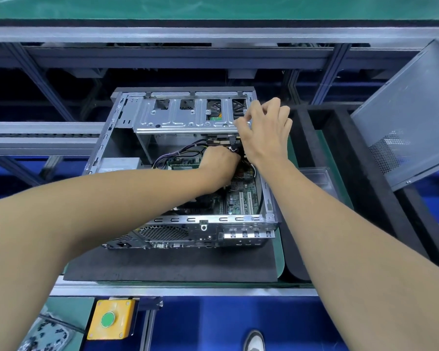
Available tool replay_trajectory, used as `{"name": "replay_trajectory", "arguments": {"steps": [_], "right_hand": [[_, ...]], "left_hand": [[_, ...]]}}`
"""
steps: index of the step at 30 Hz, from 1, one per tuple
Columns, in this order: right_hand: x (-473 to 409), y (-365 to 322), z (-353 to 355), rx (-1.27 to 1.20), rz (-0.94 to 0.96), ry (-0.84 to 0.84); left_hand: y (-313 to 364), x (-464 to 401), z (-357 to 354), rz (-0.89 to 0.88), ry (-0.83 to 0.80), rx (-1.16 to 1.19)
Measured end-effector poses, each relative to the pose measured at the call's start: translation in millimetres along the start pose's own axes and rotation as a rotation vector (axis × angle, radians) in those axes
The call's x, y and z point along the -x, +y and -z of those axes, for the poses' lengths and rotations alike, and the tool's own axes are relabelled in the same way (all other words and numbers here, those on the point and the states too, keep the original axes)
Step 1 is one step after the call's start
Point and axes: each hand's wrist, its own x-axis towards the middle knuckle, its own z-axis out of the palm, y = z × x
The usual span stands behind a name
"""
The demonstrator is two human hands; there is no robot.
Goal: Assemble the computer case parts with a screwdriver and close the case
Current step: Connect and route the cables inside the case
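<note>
Beneath both hands, the open computer case (127, 138) lay on its tabletop pad. Right hand (264, 130) fingers (241, 122) pinched at the drive cage (188, 115); the left hand (219, 160) reached among cables (173, 150), its grip hidden. A tug could probably unseat a connector.

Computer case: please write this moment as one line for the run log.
computer case: open | left hand: inside, among cables | right hand: fingers at drive cage | side panel: off, leaning at right
</note>
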Motion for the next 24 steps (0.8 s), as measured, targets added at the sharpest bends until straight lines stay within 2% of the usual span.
{"name": "replay_trajectory", "arguments": {"steps": [3, 8, 15, 20, 24], "right_hand": [[-0.2, 0.3, -0.5, -0.026, -0.008, -0.02], [-0.5, -0.3, 0.0, -0.049, -0.01, -0.029], [-1.3, -0.2, 0.1, 0.004, 0.009, -0.014], [-2.3, 0.0, -0.7, 0.011, -0.002, -0.012], [-1.6, 0.3, -1.4, -0.006, -0.006, -0.01]], "left_hand": [[-6.0, -5.0, -4.4, -0.04, 0.017, -0.015], [-15.1, -12.1, -4.5, -0.067, -0.071, 0.027], [-14.3, -10.3, -1.7, -0.213, -0.041, -0.005], [-19.7, -10.7, -1.2, -0.233, -0.067, -0.011], [-21.2, -9.5, -7.0, -0.155, -0.082, 0.059]]}}
